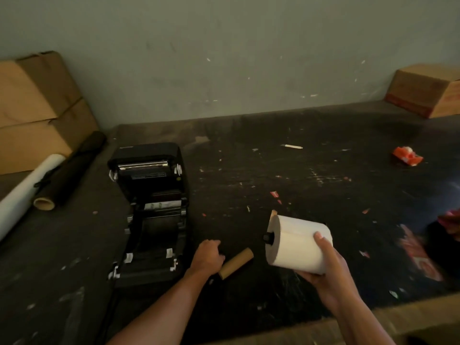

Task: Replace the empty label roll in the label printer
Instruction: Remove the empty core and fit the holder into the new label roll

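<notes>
Right hand [326,265] grips the white roll [297,244] above the counter [273,170]; left hand [206,257], fingers curled, rests on the empty core [236,263] beside the open printer [151,207].

Dim workroom, scuffed dark tabletop [286,175].
Meets a plain grey-green wall [224,58] along the far edge; cardboard boxes [34,108] in both far corners.

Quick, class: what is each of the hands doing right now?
Left hand: curled on the table beside the empty cardboard core; whether it grips anything cannot be told.
Right hand: closed around the full label roll.
</notes>
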### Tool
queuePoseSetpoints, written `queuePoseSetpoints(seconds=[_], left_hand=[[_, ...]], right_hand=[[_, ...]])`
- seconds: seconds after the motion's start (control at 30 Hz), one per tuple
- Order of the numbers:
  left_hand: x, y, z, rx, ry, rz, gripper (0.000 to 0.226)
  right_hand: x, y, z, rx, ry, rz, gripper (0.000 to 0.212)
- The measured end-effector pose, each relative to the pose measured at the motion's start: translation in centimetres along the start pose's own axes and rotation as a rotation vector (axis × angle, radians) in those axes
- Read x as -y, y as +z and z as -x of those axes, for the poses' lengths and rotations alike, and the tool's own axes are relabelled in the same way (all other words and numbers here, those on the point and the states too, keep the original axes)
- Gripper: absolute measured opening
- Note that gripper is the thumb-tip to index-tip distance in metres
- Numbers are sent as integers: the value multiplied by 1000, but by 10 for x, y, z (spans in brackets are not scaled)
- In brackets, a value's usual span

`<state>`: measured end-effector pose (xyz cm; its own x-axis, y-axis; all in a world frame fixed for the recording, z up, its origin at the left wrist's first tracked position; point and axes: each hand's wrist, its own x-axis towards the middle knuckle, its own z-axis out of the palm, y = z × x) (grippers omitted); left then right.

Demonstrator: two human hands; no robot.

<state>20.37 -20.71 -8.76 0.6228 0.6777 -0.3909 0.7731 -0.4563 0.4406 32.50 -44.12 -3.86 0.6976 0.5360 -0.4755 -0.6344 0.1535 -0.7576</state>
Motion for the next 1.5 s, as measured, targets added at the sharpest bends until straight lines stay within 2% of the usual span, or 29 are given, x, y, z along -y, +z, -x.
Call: queuePoseSetpoints(seconds=[0.13, 0.23, 0.47, 0.8, 1.07, 1.2, 1.37, 1.4, 1.5], left_hand=[[-7, 2, -12, -3, -75, 14, 60], [-14, 4, -19, 18, -92, -63, 46], [-19, 4, -24, 17, -102, -182, 30], [-21, 5, -28, 61, -15, -272, 24], [-11, 8, -26, -34, -17, -233, 23], [-4, 3, -26, -77, -26, -97, 18], [-11, -23, -25, -122, -6, 219, 37], [-16, -30, -23, -117, 3, 336, 34], [-31, -46, -10, -16, 48, 885, 29]], right_hand=[[0, -14, -7, 9, 48, 11, 84], [5, -26, -12, 0, 51, 50, 87], [14, -44, -21, 6, 41, 69, 72], [21, -48, -25, -7, 72, 90, 93], [23, -47, -28, 5, 74, 79, 96], [23, -44, -28, -5, 75, 90, 96], [23, -32, -27, 6, 52, 95, 94], [23, -28, -27, 10, 52, 89, 93], [24, -15, -25, 32, 50, 81, 91]])
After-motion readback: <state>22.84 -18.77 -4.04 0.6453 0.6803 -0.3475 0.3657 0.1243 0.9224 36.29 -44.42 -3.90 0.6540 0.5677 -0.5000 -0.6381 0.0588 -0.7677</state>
